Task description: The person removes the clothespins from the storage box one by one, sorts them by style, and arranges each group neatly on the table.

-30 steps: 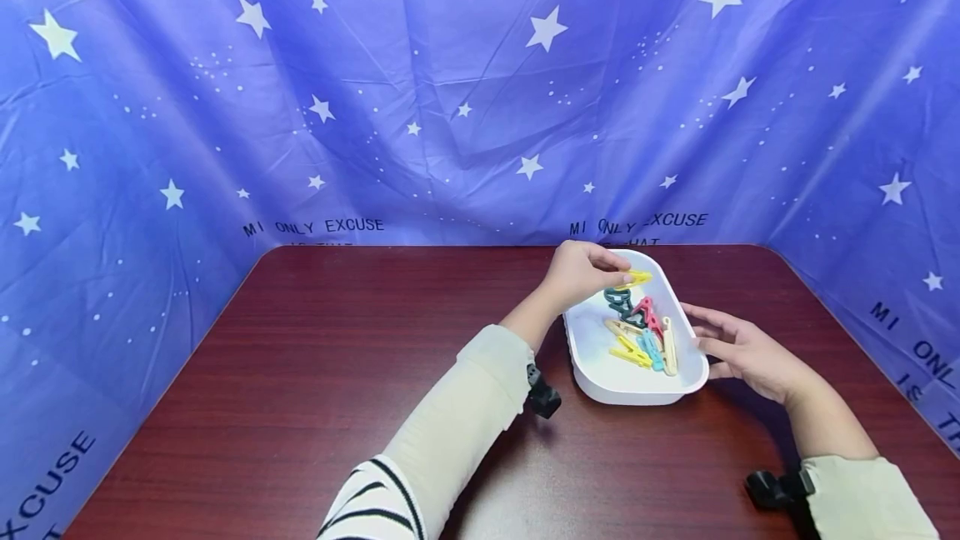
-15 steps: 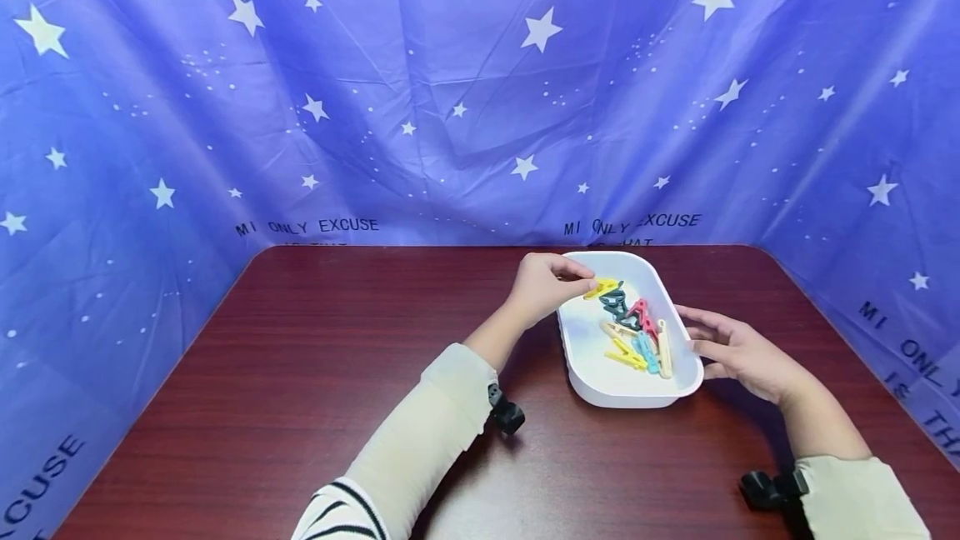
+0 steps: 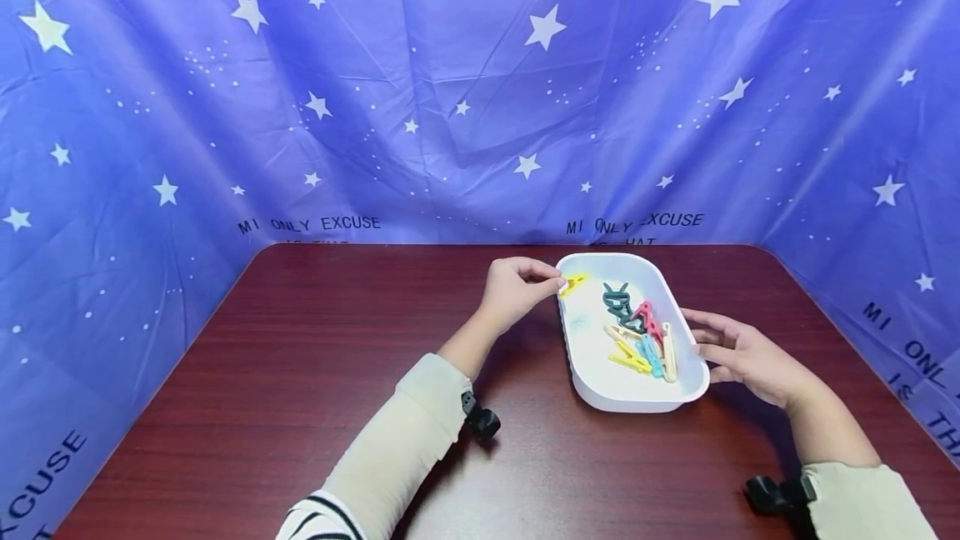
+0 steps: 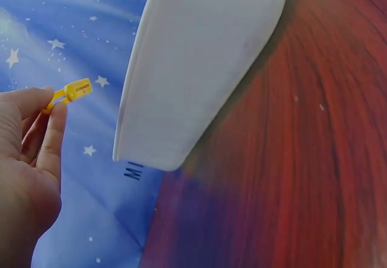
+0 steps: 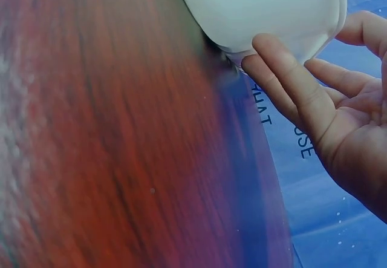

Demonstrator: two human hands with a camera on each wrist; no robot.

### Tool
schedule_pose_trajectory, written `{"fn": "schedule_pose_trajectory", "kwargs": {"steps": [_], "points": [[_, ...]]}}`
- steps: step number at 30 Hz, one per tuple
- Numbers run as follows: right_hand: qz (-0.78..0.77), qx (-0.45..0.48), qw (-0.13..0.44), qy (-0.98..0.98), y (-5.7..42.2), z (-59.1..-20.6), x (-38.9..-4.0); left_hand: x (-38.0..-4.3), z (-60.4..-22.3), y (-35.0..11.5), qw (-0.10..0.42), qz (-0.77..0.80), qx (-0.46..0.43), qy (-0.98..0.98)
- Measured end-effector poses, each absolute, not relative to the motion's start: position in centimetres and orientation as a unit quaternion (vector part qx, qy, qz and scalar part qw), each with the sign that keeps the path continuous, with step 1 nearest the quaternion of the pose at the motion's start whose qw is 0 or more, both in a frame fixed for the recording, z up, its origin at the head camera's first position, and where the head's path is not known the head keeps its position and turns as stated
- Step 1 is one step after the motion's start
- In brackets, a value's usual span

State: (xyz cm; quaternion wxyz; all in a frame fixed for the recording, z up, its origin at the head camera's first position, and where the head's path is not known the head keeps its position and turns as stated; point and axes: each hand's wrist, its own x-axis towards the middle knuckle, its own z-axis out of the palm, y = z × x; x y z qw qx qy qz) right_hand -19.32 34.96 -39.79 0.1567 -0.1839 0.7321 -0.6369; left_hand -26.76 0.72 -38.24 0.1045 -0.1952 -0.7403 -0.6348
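Observation:
A white tray stands on the dark red table with several plastic clothespins in it. Thumb and fingertips of my left hand pinch a yellow clothespin at the tray's far left rim; the left wrist view also shows this clothespin between the fingertips. Lying in the tray are dark green clothespins, red ones, a light blue one, cream ones and another yellow one. My right hand touches the tray's right outer wall with extended fingers.
The wooden table top reaches left of the tray. A blue curtain with white stars hangs behind the table and at both sides. Black wrist cameras sit at both cuffs.
The left hand has moved left with the yellow clothespin, from above the tray's far middle to its left rim. The right hand keeps its place at the tray wall.

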Motion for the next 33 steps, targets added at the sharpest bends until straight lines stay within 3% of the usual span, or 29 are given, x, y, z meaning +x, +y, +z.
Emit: {"fn": "schedule_pose_trajectory", "kwargs": {"steps": [14,33], "points": [[-0.639,-0.181,0.157,0.731,35.0,-39.9,-19.2,-26.5,-40.1,-1.8,0.122,-0.654,-0.169,-0.727],[-0.638,-0.182,0.156,0.732,35.1,-40.1,-19.3,-27.0,-43.1,-4.0,0.158,-0.571,-0.010,-0.806]]}}
